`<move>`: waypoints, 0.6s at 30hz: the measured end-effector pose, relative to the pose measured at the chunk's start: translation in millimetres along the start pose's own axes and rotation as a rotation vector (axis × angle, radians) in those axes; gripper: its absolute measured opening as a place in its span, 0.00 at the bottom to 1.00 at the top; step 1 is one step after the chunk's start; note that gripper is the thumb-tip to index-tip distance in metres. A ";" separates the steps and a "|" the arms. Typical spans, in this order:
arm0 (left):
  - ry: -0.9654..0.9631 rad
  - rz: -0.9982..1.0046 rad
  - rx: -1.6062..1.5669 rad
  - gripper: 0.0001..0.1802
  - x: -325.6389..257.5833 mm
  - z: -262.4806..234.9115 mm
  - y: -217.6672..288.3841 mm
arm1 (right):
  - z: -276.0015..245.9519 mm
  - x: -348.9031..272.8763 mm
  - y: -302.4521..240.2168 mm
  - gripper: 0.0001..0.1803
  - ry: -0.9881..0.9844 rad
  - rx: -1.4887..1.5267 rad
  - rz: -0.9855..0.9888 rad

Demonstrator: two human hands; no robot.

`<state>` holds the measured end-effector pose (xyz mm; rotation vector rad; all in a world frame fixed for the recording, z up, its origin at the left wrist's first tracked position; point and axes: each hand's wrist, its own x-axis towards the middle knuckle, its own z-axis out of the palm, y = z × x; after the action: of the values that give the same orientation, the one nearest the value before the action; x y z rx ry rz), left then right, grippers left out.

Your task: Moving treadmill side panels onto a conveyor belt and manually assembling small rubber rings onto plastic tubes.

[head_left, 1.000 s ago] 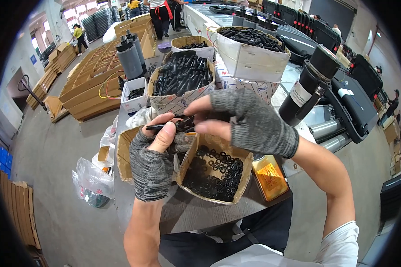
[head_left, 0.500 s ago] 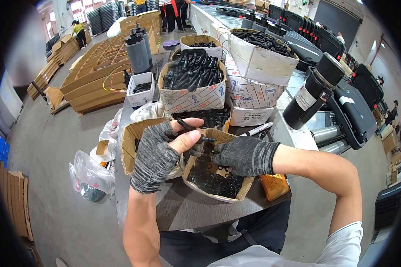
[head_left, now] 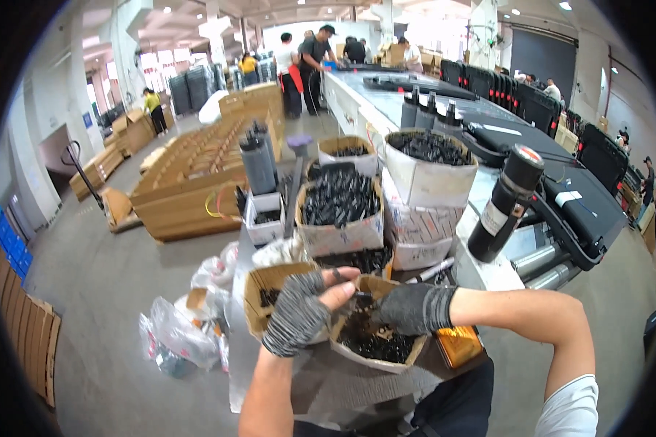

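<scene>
My left hand (head_left: pixel 299 309), in a grey fingerless knit glove, pinches a thin black rod-shaped part (head_left: pixel 337 276) between thumb and fingers. It hovers between two open cardboard boxes. The left box (head_left: pixel 255 309) holds a few dark pieces. In the right box (head_left: pixel 375 362) lie many small black rings (head_left: pixel 386 348). My right hand (head_left: pixel 415 309), gloved in dark grey, reaches over that box from the right with its fingers pointing down and in; the fingertips are blurred and partly hidden, so what they hold does not show.
Beyond stand a box of black rod parts (head_left: pixel 341 200), stacked white boxes (head_left: pixel 424 178) and a small white box (head_left: pixel 266 222). A black cylinder (head_left: pixel 506 204) stands at right, near a marker (head_left: pixel 430 271). An orange packet (head_left: pixel 459 344) lies near my right forearm. Plastic bags (head_left: pixel 178 335) hang at left.
My view has tilted up, showing more of the hall and people far off. My right hand has lowered toward the rings; my left hand still holds the rod part.
</scene>
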<state>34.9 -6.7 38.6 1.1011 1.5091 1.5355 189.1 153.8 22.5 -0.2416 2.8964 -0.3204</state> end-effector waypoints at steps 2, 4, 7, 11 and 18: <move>-0.034 0.025 0.078 0.17 -1.4 0.0 -1.6 | -8.8 -9.2 -4.0 0.15 0.008 -0.048 0.042; -0.068 0.023 0.090 0.17 -0.8 1.7 0.9 | -15.0 -19.8 5.8 0.11 0.125 0.082 -0.060; -0.097 0.023 0.111 0.18 4.7 -0.2 -1.7 | -36.5 -26.3 7.9 0.07 0.396 0.485 -0.013; -0.145 -0.023 0.077 0.19 4.8 2.2 3.3 | -65.0 -20.6 4.2 0.10 0.568 0.730 0.051; -0.100 0.037 0.154 0.18 9.7 2.1 -13.0 | -70.0 2.2 -3.2 0.11 0.528 0.838 0.138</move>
<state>32.1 3.9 26.5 1.2810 1.5664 1.3850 171.2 164.0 89.4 0.2182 2.8940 -1.7116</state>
